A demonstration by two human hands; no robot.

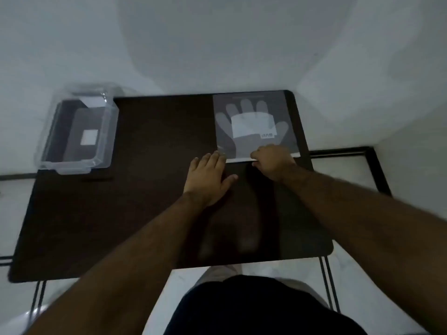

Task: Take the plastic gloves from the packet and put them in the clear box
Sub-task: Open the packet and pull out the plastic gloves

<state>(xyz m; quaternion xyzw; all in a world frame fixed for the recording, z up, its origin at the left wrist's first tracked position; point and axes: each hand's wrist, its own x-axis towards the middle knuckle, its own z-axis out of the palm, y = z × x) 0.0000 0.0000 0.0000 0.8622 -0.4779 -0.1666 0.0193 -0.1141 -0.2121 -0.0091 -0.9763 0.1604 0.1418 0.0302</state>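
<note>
A flat translucent packet of plastic gloves point(256, 122) lies at the far right of the dark table point(145, 201), with a glove outline and a white label showing through. My right hand point(273, 162) is curled over the packet's near edge, fingers closed on it. My left hand point(209, 177) lies flat and spread on the table, its fingertips touching the packet's near left corner. The clear box point(77, 134) stands open at the table's far left corner, with a small white label showing on its floor.
White walls rise close behind and to the right of the table. A black metal frame point(372, 165) stands on the floor to the right. The table's front edge is near my body, with pale floor tiles below.
</note>
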